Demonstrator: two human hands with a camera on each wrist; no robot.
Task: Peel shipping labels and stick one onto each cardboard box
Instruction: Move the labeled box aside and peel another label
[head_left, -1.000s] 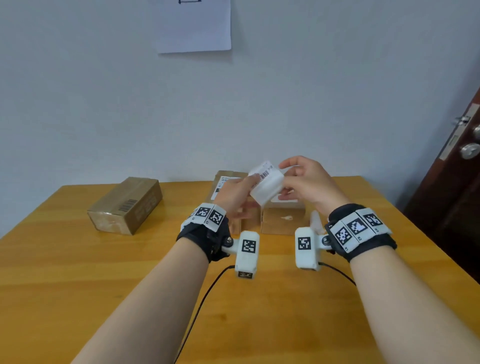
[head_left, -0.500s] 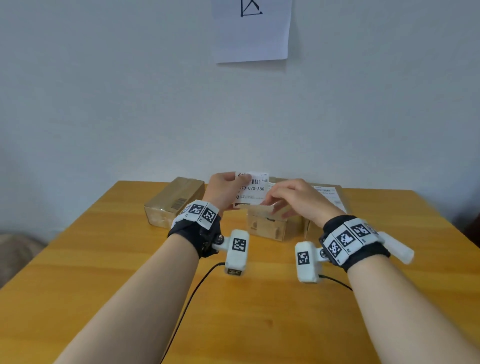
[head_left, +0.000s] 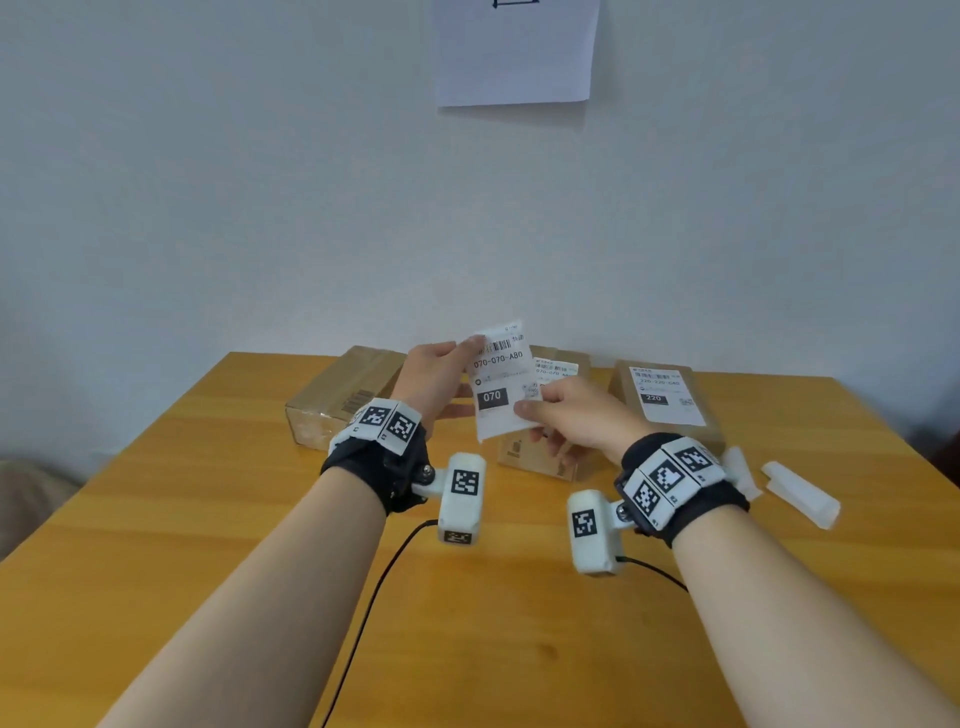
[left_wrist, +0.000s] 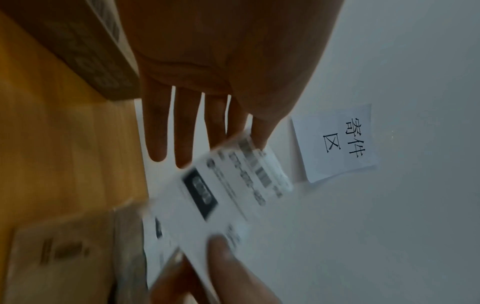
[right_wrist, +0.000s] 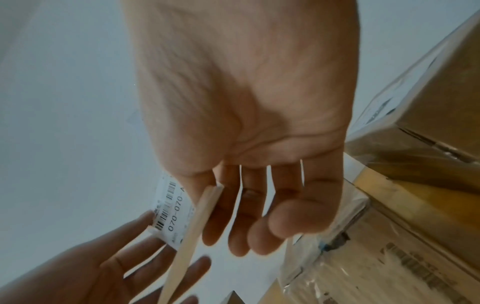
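A white shipping label (head_left: 500, 382) printed "070" is held upright in the air above the boxes, print toward me. My left hand (head_left: 467, 347) pinches its top left corner between thumb and forefinger, the other fingers (left_wrist: 158, 131) straight. My right hand (head_left: 530, 408) pinches its lower right edge. The left wrist view shows the label (left_wrist: 223, 197) blurred. From the right wrist it appears as a thin edge-on label (right_wrist: 174, 207). On the table stand an unlabelled box (head_left: 337, 402) at left, a small box (head_left: 524, 457) below the hands, and two labelled boxes (head_left: 558, 366) (head_left: 667, 400).
White peeled backing strips (head_left: 800, 493) lie on the wooden table (head_left: 208, 519) right of my right wrist. A black cable (head_left: 363, 613) runs across the near table. A paper sign (head_left: 514, 52) hangs on the wall behind.
The label has turned from lying sideways to standing upright with its print facing me. My right hand has moved down to its lower right edge; my left hand keeps the top corner.
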